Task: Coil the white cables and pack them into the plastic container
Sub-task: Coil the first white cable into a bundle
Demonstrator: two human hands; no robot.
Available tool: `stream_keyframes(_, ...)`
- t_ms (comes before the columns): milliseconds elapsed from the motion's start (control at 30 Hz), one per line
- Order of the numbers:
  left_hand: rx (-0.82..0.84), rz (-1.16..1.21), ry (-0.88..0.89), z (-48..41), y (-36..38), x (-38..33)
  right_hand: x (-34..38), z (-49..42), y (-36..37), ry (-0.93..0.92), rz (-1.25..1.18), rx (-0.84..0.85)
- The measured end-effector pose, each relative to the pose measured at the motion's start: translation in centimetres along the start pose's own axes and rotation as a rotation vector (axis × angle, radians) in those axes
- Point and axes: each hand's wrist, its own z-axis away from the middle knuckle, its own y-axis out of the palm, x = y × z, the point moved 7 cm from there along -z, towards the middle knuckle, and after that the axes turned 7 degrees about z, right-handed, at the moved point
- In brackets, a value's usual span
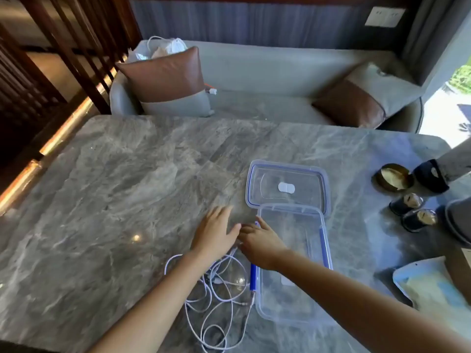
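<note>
The left hand (216, 233) is hovering low over the marble table (114, 187) with its fingers spread and nearly straight, gripping nothing visible. The right hand (260, 244) is meeting it thumb to fingertips, and I cannot tell whether its bent fingers are pinching a strand. The white cables (219, 289) are lying loose at 8 o'clock from the clear plastic container (290, 207), just beside its left wall. The tangle is stretching along a 12-to-6 line from under the hands toward the near edge. The container is sitting open side up, its long axis also running 12 to 6, with its lid (275, 174) lying at its 12 o'clock. To coil well, one hand should probably be finding a single plug end and drawing that cable free, while the other is winding even loops small enough for the container.
</note>
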Motion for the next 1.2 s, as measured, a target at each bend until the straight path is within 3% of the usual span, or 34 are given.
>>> stream_keyframes(167,0.291,0.027,-0.193,0.9,4.7,3.8,0.8,-1.0,1.5,-0.025,0.226,0.123)
stream_keyframes(300,0.265,0.010,-0.213,1.2,5.1,4.7,2.3,-2.5,2.6,-0.033,0.334,0.238)
stream_keyframes(433,0.185,0.080,-0.213,1.6,4.0,6.0,2.9,-3.9,1.3,0.008,0.137,0.177)
stream_keyframes(567,0.219,0.051,-0.221,1.7,3.1,7.4,1.9,-4.8,-1.4,0.013,-0.165,0.133)
stream_keyframes(633,0.153,0.103,-0.162,1.5,2.0,6.7,1.4,-5.2,-3.4,-0.007,-0.295,0.094)
stream_keyframes(833,-0.130,0.630,-0.118,1.8,-3.6,5.1,-1.7,-4.3,-8.1,-0.017,-0.613,-0.051)
stream_keyframes(1067,-0.218,0.856,-0.107,3.0,-8.3,4.8,-2.0,-1.5,-9.1,-0.023,-1.061,0.137)
stream_keyframes(1200,-0.404,1.072,-0.131,4.5,-11.4,5.6,-1.7,0.6,-8.8,-0.057,-1.044,0.215)
